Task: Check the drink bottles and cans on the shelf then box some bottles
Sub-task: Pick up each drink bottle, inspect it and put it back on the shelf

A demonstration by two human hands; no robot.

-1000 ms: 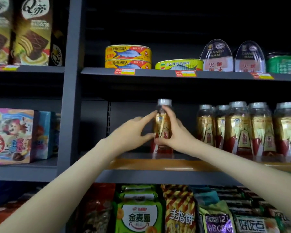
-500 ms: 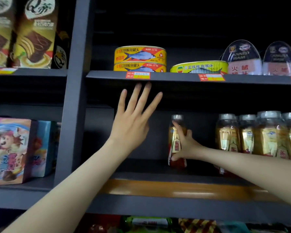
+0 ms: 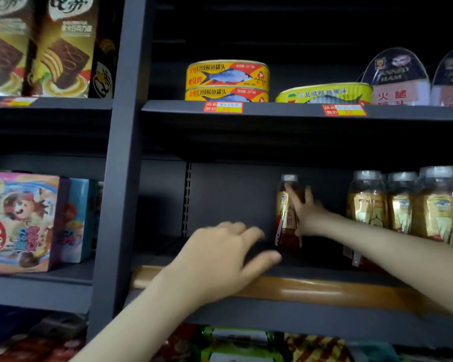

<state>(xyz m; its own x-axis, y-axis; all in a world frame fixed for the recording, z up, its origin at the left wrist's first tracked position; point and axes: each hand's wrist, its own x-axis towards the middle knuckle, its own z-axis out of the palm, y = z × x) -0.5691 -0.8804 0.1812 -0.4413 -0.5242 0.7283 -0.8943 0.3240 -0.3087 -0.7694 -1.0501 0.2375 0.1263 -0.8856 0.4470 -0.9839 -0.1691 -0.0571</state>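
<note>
A single tea bottle (image 3: 283,218) with a grey cap and a gold and red label stands upright deep on the middle shelf (image 3: 324,292). My right hand (image 3: 305,214) grips it from the right, one finger laid across its front. A gap separates it from a row of like bottles (image 3: 403,205) further right on the same shelf. My left hand (image 3: 225,259) hovers blurred over the shelf's front edge, left of the bottle, with loosely bent fingers holding nothing.
Above are stacked yellow fish cans (image 3: 226,79), a flat yellow can (image 3: 324,94) and ham tins (image 3: 395,77). A dark upright post (image 3: 118,178) divides off snack boxes (image 3: 19,220) at the left. Snack bags (image 3: 241,346) fill the shelf below.
Both hands held the bottle a second ago. My left hand let go, rose open, then dropped to the shelf's front edge. My right hand keeps hold of the bottle further back.
</note>
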